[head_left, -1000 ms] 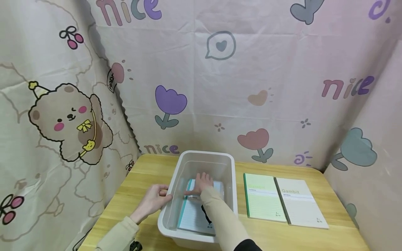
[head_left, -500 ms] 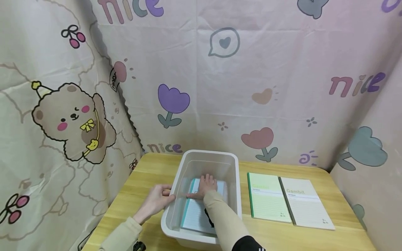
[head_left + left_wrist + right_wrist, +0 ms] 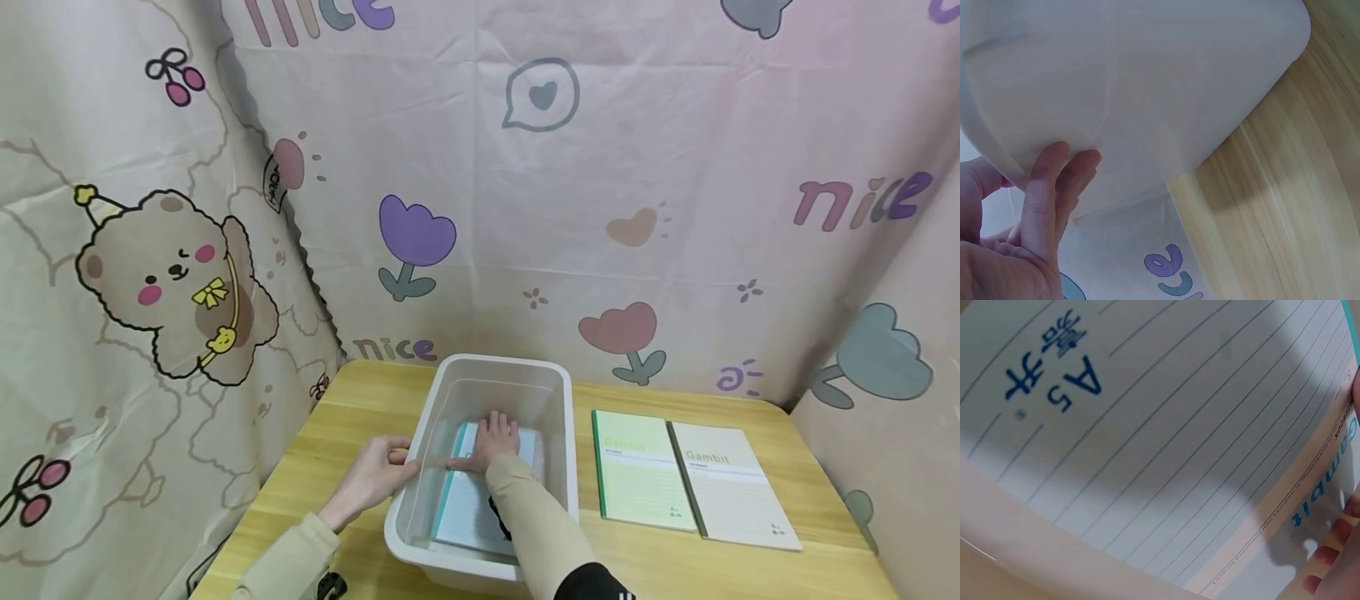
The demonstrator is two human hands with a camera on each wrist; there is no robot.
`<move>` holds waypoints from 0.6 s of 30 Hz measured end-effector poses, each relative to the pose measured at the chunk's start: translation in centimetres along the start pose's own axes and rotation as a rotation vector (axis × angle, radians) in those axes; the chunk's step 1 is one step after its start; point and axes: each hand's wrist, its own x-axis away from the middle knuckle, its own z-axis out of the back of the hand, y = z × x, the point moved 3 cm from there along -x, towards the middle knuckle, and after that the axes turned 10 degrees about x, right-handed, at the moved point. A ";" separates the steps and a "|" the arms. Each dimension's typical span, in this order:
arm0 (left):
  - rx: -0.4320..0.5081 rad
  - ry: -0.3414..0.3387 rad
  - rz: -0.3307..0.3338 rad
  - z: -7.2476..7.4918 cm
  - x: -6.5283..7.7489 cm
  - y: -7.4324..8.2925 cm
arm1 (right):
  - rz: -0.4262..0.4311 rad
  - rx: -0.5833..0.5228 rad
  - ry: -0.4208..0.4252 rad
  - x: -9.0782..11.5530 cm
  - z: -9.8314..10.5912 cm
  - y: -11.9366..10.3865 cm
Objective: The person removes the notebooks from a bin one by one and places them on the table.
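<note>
A white plastic bin [image 3: 567, 442] stands on the wooden table. Inside it, at the bottom, lies a pale blue notebook [image 3: 467, 512] with a teal spine; the right wrist view shows the "Gambit" and "A5" print on its cover [image 3: 1166, 444]. My right hand [image 3: 495, 442] reaches into the bin and rests on the upper part of that notebook, fingers spread and thumb out toward the spine. At the bin's left side my left hand [image 3: 375, 475] pinches the rim, thumb and fingers on either side of the wall [image 3: 1166, 75]. Whether more notebooks lie underneath is hidden.
Right of the bin, a green notebook [image 3: 641, 471] and a pale grey notebook [image 3: 738, 483] with a dark spine lie side by side on the table [image 3: 817, 533]. A printed cloth [image 3: 480, 208] hangs behind and at both sides.
The head view has shifted a little, so the whole scene sits slightly further right. Both hands keep their places, the left at the rim and the right on the notebook.
</note>
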 end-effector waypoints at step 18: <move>0.001 0.006 -0.003 0.0 0.1 0.1 | -0.004 0.058 0.035 -0.2 0.3 -0.2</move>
